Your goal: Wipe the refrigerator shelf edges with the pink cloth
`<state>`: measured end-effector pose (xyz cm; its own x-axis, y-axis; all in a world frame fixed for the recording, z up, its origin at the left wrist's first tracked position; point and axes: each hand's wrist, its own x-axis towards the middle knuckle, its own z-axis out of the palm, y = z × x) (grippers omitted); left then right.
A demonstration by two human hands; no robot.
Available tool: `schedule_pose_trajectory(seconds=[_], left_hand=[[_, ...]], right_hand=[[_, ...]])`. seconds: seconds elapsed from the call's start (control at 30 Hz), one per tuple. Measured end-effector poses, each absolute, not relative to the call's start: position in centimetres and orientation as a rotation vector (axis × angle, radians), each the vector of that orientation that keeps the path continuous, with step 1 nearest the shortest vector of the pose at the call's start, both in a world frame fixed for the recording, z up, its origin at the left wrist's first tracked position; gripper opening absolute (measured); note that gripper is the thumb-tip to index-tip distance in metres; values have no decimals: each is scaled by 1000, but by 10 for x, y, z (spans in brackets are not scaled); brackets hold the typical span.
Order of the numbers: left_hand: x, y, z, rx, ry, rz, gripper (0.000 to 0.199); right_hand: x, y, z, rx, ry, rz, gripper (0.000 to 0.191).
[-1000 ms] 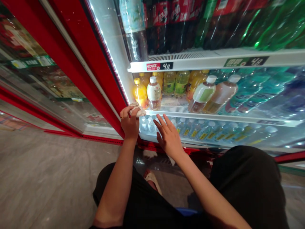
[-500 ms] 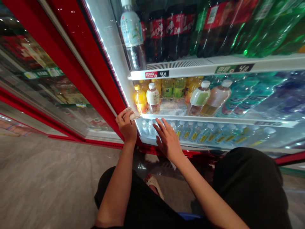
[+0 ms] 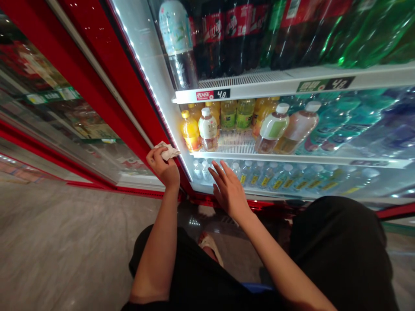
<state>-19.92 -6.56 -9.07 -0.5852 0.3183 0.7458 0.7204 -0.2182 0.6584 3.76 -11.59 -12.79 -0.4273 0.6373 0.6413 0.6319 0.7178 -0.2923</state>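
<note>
A crumpled white tissue [image 3: 167, 151] is held in my left hand [image 3: 164, 169], at the red frame [image 3: 142, 125] beside the strip of lights of a glass-fronted drinks cooler. My right hand [image 3: 229, 190] has its fingers spread and holds nothing. It is in front of the cooler glass, over the bottom row of small water bottles [image 3: 267, 175]. Above the hands, a yellow juice bottle [image 3: 190, 131] and a white-capped bottle [image 3: 208, 129] stand on the middle shelf [image 3: 233, 156].
Large dark cola bottles [image 3: 212, 39] and green bottles [image 3: 379, 39] fill the upper shelf. A second cooler [image 3: 65, 95] is at the left. My bent knees [image 3: 337, 242] and a sandalled foot [image 3: 210, 248] are below, over the grey floor [image 3: 81, 242].
My left hand has moved left with the tissue, from the end of the shelf edge onto the red frame. My right hand stays nearly in place. The view has shifted slightly.
</note>
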Motion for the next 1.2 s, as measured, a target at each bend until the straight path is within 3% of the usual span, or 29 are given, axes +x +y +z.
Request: schedule_pose_trajectory(seconds=[0.3,0.53,0.77,1.0,1.2], left_hand=[[-177,-70,-103,-1257,-1882,-1765,29],[-184,-68,-103,-1176,-1805,-1829,45],[-166,-71,-111,-1341,-1904,-1687,23],[-171,-71,-104,-1273,-1821,-1795,26],[-156,-74,-114,-1464,-1806,-1669,20]], right_hand=[[46,-121,-134,-989,-2143,25,67],[52,-126,-140,-1028,-2186,73,77],[58,-121,-148,-1102,-2199,47,76],[64,-121,-154,-1133,-2200,8,77],[67,-120,-155,-1156,-2157,15,82]])
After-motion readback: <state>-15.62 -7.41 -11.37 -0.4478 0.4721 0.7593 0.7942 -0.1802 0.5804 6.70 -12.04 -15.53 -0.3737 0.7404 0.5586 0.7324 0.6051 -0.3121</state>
